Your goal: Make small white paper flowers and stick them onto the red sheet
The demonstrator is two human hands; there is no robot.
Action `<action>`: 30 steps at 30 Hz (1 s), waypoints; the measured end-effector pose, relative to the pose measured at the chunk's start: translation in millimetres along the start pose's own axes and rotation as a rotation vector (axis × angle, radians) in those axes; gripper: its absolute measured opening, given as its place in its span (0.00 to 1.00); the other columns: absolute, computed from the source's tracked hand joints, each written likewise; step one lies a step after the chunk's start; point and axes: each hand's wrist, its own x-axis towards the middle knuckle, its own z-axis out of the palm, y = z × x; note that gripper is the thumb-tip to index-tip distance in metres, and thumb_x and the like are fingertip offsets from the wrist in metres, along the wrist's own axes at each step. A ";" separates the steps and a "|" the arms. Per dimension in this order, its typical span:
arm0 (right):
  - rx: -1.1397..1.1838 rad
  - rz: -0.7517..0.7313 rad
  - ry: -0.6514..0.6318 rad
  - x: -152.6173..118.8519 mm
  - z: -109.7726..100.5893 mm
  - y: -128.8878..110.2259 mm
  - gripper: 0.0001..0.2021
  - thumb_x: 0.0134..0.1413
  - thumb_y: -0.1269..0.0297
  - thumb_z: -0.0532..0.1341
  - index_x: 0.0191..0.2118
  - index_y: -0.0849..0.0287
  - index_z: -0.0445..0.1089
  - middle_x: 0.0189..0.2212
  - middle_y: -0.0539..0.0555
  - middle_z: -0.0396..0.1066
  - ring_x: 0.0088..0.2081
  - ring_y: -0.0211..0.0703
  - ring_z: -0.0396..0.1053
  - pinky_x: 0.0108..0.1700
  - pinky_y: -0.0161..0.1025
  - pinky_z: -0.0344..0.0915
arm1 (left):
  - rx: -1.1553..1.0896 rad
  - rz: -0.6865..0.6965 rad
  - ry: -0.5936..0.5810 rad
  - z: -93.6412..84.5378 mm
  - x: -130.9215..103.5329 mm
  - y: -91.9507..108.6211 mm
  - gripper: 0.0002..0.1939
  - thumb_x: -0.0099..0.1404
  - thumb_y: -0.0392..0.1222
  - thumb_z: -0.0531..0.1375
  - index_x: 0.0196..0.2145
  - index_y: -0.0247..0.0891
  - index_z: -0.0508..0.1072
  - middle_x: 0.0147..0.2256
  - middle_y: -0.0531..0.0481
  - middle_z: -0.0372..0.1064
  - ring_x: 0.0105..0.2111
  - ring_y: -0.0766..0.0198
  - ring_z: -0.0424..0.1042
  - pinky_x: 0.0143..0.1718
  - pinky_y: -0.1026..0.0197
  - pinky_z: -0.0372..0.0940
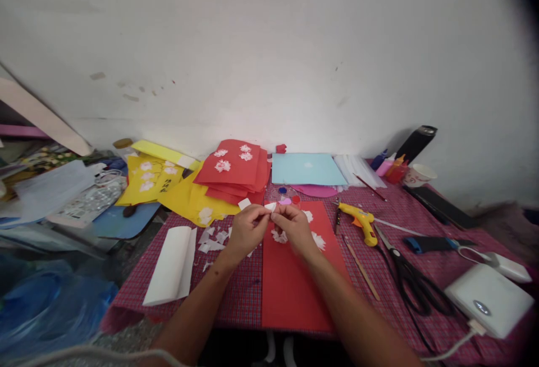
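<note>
My left hand (249,229) and my right hand (293,226) meet over the top of a red paper sheet (301,294). Pinched between their fingertips is a small piece of white paper (270,206). White paper flowers (319,240) lie on the red sheet, partly covered by my right hand. Left of my left hand are torn scraps of white paper (213,239) and a folded stack of white paper (172,266). Just beyond my fingers sit small paint dishes with pink, blue and red paint (283,191).
Red cards with white flowers (231,166) and yellow sheets (191,196) lie at back left, a light blue sheet (307,169) behind. To the right are a yellow glue gun (360,222), black-handled scissors (415,285), a wooden stick (362,269), a cutter (433,244) and a white box (488,298).
</note>
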 end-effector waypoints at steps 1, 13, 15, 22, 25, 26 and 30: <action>-0.002 0.006 0.001 0.0 0.3 -0.1 0.09 0.50 0.63 0.63 0.24 0.58 0.65 0.16 0.44 0.61 0.18 0.33 0.57 0.20 0.31 0.53 | 0.009 0.016 0.002 0.1 -0.1 -0.1 0.06 0.64 0.33 0.58 0.34 0.38 0.76 0.34 0.48 0.75 0.36 0.63 0.73 0.41 0.61 0.66; -0.016 0.036 -0.010 -0.8 0.7 4.6 0.09 0.51 0.62 0.63 0.25 0.58 0.65 0.16 0.44 0.61 0.17 0.32 0.56 0.19 0.31 0.51 | -0.023 -0.010 0.072 -0.5 -0.1 -2.4 0.06 0.64 0.34 0.59 0.35 0.38 0.76 0.33 0.49 0.74 0.35 0.64 0.72 0.39 0.62 0.66; 0.005 0.038 -0.005 -1.1 -0.4 1.7 0.08 0.50 0.63 0.63 0.25 0.59 0.66 0.15 0.45 0.62 0.17 0.32 0.57 0.20 0.31 0.52 | -0.008 0.019 0.063 -0.9 -0.3 -2.5 0.06 0.64 0.34 0.58 0.35 0.38 0.76 0.34 0.49 0.74 0.36 0.64 0.72 0.40 0.61 0.66; 0.135 0.086 0.020 0.7 -2.4 -4.5 0.08 0.51 0.62 0.62 0.25 0.59 0.68 0.15 0.46 0.64 0.16 0.33 0.57 0.19 0.32 0.52 | 0.058 0.159 0.005 0.8 -3.6 -4.2 0.08 0.65 0.32 0.57 0.39 0.40 0.75 0.37 0.47 0.75 0.39 0.63 0.73 0.43 0.59 0.66; 0.126 0.093 0.046 0.9 -0.8 -4.6 0.08 0.48 0.63 0.63 0.23 0.59 0.67 0.13 0.45 0.62 0.15 0.33 0.56 0.19 0.32 0.51 | 0.064 0.169 -0.005 1.1 -3.9 -4.5 0.09 0.65 0.32 0.57 0.39 0.40 0.75 0.37 0.47 0.75 0.39 0.62 0.73 0.43 0.59 0.67; 0.124 0.095 0.052 0.8 -0.3 -4.8 0.08 0.48 0.63 0.63 0.23 0.59 0.67 0.13 0.45 0.62 0.15 0.33 0.56 0.19 0.31 0.51 | 0.064 0.165 -0.005 1.0 -3.7 -4.4 0.08 0.65 0.32 0.57 0.39 0.40 0.75 0.37 0.47 0.75 0.39 0.62 0.72 0.43 0.59 0.67; 0.127 0.099 0.050 0.6 0.9 -5.7 0.08 0.47 0.62 0.63 0.23 0.59 0.67 0.13 0.45 0.63 0.15 0.33 0.56 0.19 0.32 0.51 | 0.057 0.136 0.027 0.2 -2.3 -4.1 0.07 0.65 0.33 0.58 0.37 0.39 0.75 0.36 0.47 0.75 0.39 0.62 0.72 0.42 0.58 0.67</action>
